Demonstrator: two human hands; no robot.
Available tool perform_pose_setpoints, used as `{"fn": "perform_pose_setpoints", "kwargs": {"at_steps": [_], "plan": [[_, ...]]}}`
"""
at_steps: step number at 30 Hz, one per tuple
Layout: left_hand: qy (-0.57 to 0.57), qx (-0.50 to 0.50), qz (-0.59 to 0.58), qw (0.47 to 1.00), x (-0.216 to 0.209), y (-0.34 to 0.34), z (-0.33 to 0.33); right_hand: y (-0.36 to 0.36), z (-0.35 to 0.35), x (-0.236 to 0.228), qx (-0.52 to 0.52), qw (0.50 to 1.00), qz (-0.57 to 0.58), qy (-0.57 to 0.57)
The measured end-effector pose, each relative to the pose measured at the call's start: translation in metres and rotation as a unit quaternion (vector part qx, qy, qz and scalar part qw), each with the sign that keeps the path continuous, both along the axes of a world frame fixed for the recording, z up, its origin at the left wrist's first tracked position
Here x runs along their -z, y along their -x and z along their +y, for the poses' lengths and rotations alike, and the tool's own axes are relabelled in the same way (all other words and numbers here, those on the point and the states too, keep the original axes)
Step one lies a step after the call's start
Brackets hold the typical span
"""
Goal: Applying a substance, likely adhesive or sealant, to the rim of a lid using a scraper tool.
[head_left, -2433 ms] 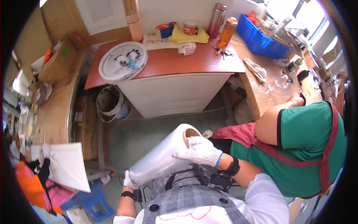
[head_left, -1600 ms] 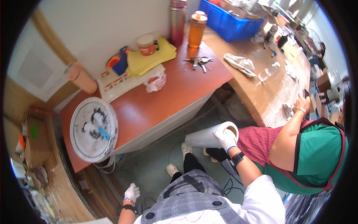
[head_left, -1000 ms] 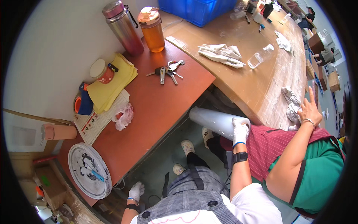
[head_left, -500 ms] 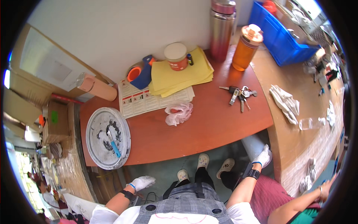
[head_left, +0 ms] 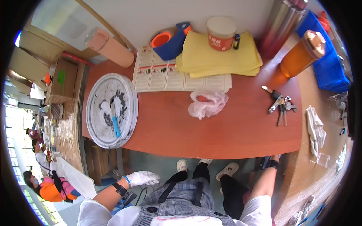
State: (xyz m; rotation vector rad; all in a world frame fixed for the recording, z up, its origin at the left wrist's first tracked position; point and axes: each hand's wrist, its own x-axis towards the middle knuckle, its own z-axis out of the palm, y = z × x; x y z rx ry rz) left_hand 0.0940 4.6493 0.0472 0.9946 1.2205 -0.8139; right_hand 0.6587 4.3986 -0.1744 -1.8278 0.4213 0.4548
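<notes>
My left hand (head_left: 142,178), in a white glove, is in front of the table's near edge with its fingers stretched out and nothing in it. My right hand (head_left: 275,157) reaches in beneath the table's right front edge; its fingers are hidden there. On the red-brown table (head_left: 169,132) lies a round, stained white lid (head_left: 92,128) with a blue-handled scraper or brush (head_left: 115,126) on it. A crumpled pinkish plastic bag (head_left: 211,107) sits mid-table, and a bunch of keys (head_left: 279,105) lies to its right.
Yellow sheets (head_left: 241,64) carry a tub (head_left: 221,35) and a small dark bottle (head_left: 236,41). Blue-and-orange tape rolls (head_left: 167,47) and a pink bottle (head_left: 113,49) stand left. An orange bottle (head_left: 299,56), metal flask (head_left: 281,30) and blue bin (head_left: 328,71) are right. People are far left.
The view has swung right and closer to the table. My right hand has gone from beside the table's right corner to under its edge. My left hand remains empty and stretched out.
</notes>
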Motion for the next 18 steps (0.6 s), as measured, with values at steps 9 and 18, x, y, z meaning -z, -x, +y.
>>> {"fn": "perform_pose_setpoints", "kwargs": {"at_steps": [9, 18], "plan": [[0.028, -0.123, -0.011, 0.992, 0.091, 0.107, -0.027, 0.062, 0.035, 0.098, -0.157, 0.968, -0.025, 0.191], [0.035, -0.067, 0.040, 0.996, 0.107, 0.126, -0.053, 0.076, 0.036, 0.111, -0.238, 0.932, -0.047, 0.269]]}}
